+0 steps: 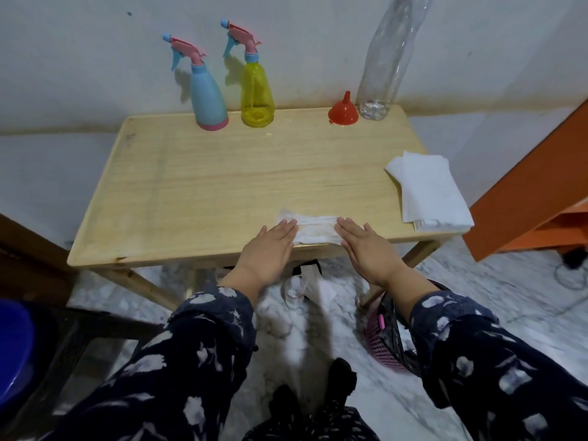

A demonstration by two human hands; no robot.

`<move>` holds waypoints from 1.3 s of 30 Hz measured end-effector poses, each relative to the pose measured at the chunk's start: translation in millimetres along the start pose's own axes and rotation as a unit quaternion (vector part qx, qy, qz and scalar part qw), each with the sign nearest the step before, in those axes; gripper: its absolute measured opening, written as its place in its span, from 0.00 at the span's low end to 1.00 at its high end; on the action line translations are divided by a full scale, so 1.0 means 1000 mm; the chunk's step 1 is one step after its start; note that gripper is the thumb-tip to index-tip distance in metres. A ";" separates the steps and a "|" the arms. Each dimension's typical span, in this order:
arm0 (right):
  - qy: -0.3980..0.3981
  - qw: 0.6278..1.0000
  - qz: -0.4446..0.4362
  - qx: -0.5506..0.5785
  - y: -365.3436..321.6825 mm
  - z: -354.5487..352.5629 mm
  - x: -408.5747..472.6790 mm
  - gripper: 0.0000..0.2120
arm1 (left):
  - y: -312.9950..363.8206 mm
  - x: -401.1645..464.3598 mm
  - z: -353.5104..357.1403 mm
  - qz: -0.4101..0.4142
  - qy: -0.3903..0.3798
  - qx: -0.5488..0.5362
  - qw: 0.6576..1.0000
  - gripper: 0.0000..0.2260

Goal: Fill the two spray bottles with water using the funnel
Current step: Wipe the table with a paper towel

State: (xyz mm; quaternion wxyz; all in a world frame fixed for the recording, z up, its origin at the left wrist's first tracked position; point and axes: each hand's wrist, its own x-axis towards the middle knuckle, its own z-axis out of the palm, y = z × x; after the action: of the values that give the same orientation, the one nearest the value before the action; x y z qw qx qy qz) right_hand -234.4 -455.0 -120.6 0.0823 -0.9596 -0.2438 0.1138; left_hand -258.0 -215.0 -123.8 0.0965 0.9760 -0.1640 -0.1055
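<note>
Left hand (269,249), right hand (366,248) — flat, palms down

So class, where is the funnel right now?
In the head view, the red funnel stands upside down at the table's far right edge, between the yellow spray bottle and the clear bottle, right beside the latter.

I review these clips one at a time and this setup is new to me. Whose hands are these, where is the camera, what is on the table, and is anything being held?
There is no machine here: a person wears one wide-angle camera on the head, looking forward and down, so the two bare hands are their own.

Both the left hand and the right hand lie flat, fingers straight, on a crumpled white tissue at the near edge of the light wooden table. Neither hand grips anything.

Along the far edge stand a blue spray bottle with a pink trigger, a yellow see-through spray bottle, a small red plastic funnel resting wide end down, and a tall clear plastic bottle. A stack of folded white napkins lies at the right edge.
</note>
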 end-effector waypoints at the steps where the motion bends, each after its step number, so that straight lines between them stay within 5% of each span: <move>1: -0.001 1.000 0.001 0.002 -0.002 0.000 -0.005 0.23 | 0.002 -0.004 0.002 0.001 -0.001 -0.002 1.000 0.22; 13: 0.043 0.999 0.023 0.007 0.004 -0.016 -0.064 0.28 | 0.046 -0.011 -0.019 0.048 -0.036 -0.007 0.998 0.21; 15: 0.104 0.991 0.081 0.019 0.050 -0.025 -0.114 0.32 | 0.112 0.017 -0.019 0.124 -0.021 0.003 0.992 0.21; 18: 0.157 0.983 0.088 0.033 0.057 -0.028 -0.122 0.18 | 0.126 0.029 -0.015 0.133 -0.003 -0.002 0.991 0.21; 21: 0.187 0.970 0.148 0.046 0.084 -0.029 -0.150 0.14 | 0.168 0.046 0.002 0.175 -0.003 -0.015 0.984 0.21; 31: 0.123 0.948 0.271 0.109 0.206 0.035 -0.228 0.10 | 0.310 0.105 0.104 0.225 -0.036 -0.074 0.971 0.19; 39: 0.049 0.926 0.312 0.205 0.285 0.121 -0.224 0.15 | 0.342 0.152 0.210 0.129 -0.213 -0.060 0.967 0.24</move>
State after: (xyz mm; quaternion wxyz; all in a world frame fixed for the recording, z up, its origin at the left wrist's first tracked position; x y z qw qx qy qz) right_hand -329.2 -798.7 -257.8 0.2491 -0.9539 0.1010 0.1335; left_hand -270.0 -616.2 -275.0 0.1304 0.8938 -0.2992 -0.3075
